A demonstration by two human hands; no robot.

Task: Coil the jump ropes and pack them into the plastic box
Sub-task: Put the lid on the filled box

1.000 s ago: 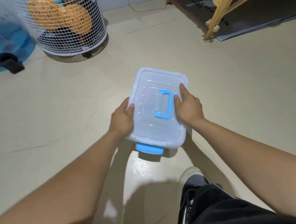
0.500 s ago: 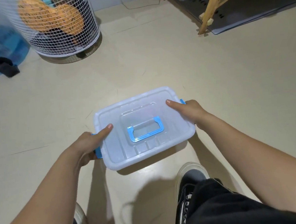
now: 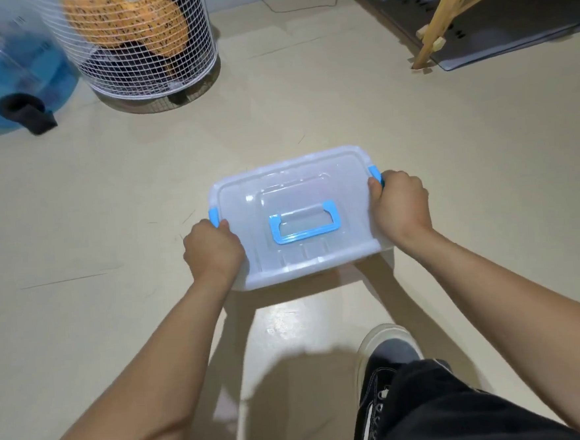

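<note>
Plastic box [image 3: 298,215], translucent w/ lid on, sits low over the beige floor [image 3: 450,174], centre of view; can't tell if it touches down. Blue carry handle [image 3: 304,226] lies flat on the lid. Left hand [image 3: 213,249] curls round the left short end by a blue latch [image 3: 214,215]; right hand [image 3: 399,205] grips the right end at the other latch [image 3: 375,172]. No readable brand or label on the box.

Open floor left, right & beyond the box. Wire basket [image 3: 139,48] & blue water jug [image 3: 13,67] stand well apart, far left; jug print too blurred to read. Wooden leg [image 3: 439,23] on dark mat [image 3: 524,14] far right. Shoe [image 3: 384,361] near the box's near edge.
</note>
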